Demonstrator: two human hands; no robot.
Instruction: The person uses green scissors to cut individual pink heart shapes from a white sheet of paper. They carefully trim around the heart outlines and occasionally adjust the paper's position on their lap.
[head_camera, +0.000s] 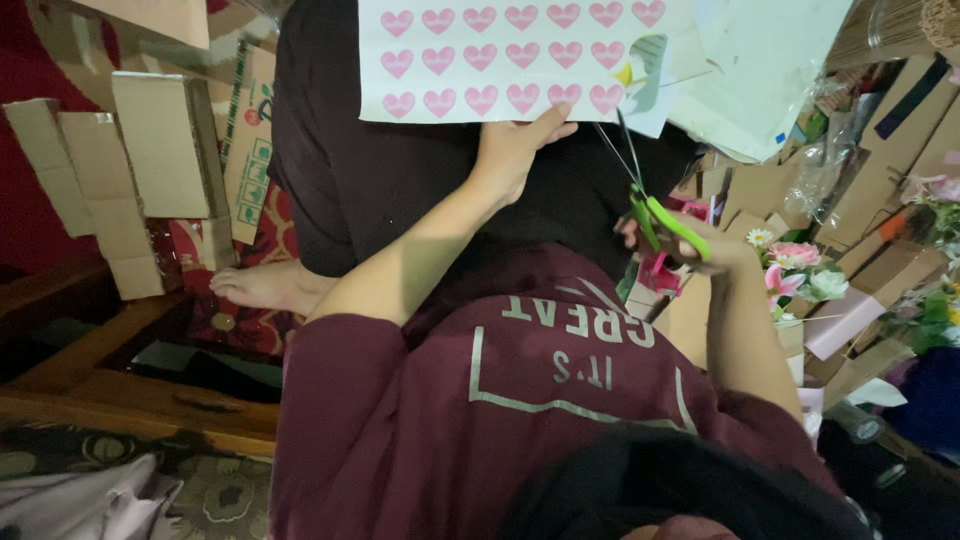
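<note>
My left hand pinches the lower edge of a white sheet printed with rows of pink hearts, holding it over my dark-trousered lap. My right hand grips green-handled scissors. Their thin blades point up to the sheet's lower right corner, where a piece is cut out. More white paper lies beyond that corner. My maroon shirt fills the bottom of the view.
Flattened cardboard pieces lie on the red patterned floor at the left, beside my bare foot. Artificial flowers, cardboard scraps and plastic wrap crowd the right side. A wooden frame runs along the lower left.
</note>
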